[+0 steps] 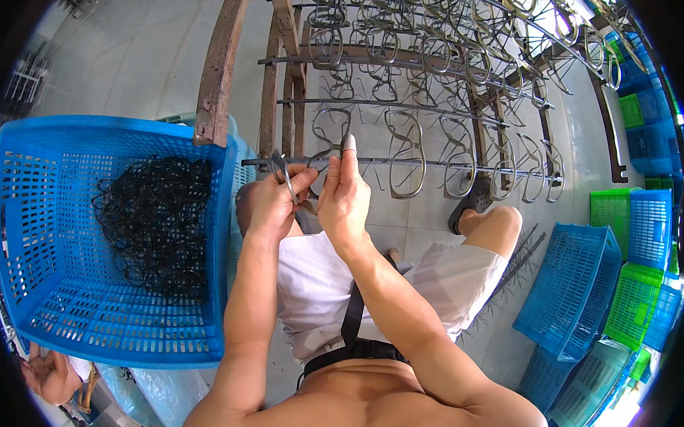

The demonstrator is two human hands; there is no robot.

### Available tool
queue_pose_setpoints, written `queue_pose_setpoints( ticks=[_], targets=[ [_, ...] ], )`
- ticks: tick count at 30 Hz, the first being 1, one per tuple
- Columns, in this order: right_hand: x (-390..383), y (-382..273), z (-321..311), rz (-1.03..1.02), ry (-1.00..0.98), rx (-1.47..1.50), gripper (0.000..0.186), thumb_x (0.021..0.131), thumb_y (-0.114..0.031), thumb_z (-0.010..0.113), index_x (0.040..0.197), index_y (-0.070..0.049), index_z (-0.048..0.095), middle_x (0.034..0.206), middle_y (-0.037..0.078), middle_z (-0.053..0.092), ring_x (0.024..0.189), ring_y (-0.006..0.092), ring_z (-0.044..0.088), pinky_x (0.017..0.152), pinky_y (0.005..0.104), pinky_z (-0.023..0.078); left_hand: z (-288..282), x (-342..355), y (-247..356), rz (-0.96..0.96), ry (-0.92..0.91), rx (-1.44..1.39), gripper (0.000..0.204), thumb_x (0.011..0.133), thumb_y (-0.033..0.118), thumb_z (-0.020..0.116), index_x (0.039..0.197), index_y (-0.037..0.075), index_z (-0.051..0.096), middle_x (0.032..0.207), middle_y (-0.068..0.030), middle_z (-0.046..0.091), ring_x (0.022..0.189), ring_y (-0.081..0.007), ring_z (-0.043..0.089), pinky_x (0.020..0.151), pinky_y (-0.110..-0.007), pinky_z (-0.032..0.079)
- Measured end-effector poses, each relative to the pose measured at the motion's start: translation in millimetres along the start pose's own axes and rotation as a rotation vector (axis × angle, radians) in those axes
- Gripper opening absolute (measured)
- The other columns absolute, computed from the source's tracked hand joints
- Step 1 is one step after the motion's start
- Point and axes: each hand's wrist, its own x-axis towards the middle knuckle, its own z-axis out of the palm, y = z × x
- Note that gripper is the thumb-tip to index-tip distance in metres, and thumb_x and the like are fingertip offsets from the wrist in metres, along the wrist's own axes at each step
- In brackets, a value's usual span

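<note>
The loose eyeglass frame (pixel 286 182) is seen nearly edge-on, its long axis slanting from an upper end, away from the person and a little left, down toward the person and slightly right. It sits in the fingers of the left hand (pixel 272 207), pinched between thumb and forefinger, its upper end standing clear above the fingertips and its lower part running down beside them. The right hand (pixel 346 202) is just beside, thumb and forefinger stretched away from the person; whether they pinch anything I cannot tell. Just left of that forefinger's tip is a hanging frame (pixel 331 150), long axis pointing away from the person, one lens opening beyond the rod (pixel 436 166), the other partly hidden by the hands. Further frames hang along the rod to the right of the fingers. Well left of the left fingers, a blue basket (pixel 34 276) holds a dark tangled heap (pixel 158 221).
</note>
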Motion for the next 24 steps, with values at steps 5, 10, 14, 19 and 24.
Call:
queue_pose_setpoints(
  ticks=[5,10,14,19,24],
  targets=[
    [0,1,0,0.001,0.023,0.077,0.035,0.094,-0.015,0.046,0.124,0.004,0.044,0.053,0.014,0.048,0.043,0.0256,0.048,0.042,0.0341,0.039,2,0,3,0.041,-0.053,0.04,0.012,0.079,0.013,0.068,0.084,0.003,0.063,0.062,0.0049,0.052,0.052,-0.0026,0.04,0.047,-0.018,0.027],
    [4,1,-12,0.074,-0.069,-0.014,0.041,0.093,-0.014,0.046,0.129,0.004,0.038,0.059,0.019,0.054,0.048,0.035,0.053,0.046,0.0385,0.042,2,4,-1,0.028,-0.096,0.065,0.014,0.079,0.016,0.07,0.085,0.006,0.061,0.063,0.0052,0.051,0.052,-0.0033,0.042,0.046,-0.018,0.028],
    [7,0,-23,0.174,-0.145,0.065,0.041,0.092,-0.014,0.047,0.128,0.005,0.039,0.059,0.017,0.054,0.052,0.0342,0.055,0.049,0.039,0.043,1,15,-13,-0.041,-0.133,-0.092,0.013,0.078,0.016,0.071,0.084,0.008,0.061,0.061,0.0045,0.052,0.052,-0.0051,0.044,0.048,-0.02,0.031],
    [-4,-22,-63,-0.019,-0.222,-0.087,0.043,0.086,-0.012,0.056,0.123,0.005,0.043,0.081,0.018,0.057,0.064,0.0324,0.058,0.056,0.0384,0.046,12,10,-13,-0.08,-0.071,-0.197,0.015,0.078,0.017,0.071,0.087,0.008,0.061,0.059,0.0043,0.05,0.052,-0.0063,0.044,0.05,-0.022,0.033],
    [4,-4,-109,-0.337,0.079,-0.373,0.044,0.083,-0.01,0.058,0.122,0.004,0.043,0.092,0.019,0.053,0.081,0.0353,0.054,0.071,0.039,0.046,10,9,-8,0.013,-0.053,0.027,0.02,0.077,0.021,0.072,0.085,0.008,0.06,0.058,0.0057,0.046,0.051,-0.0052,0.042,0.047,-0.02,0.03]
  ],
)
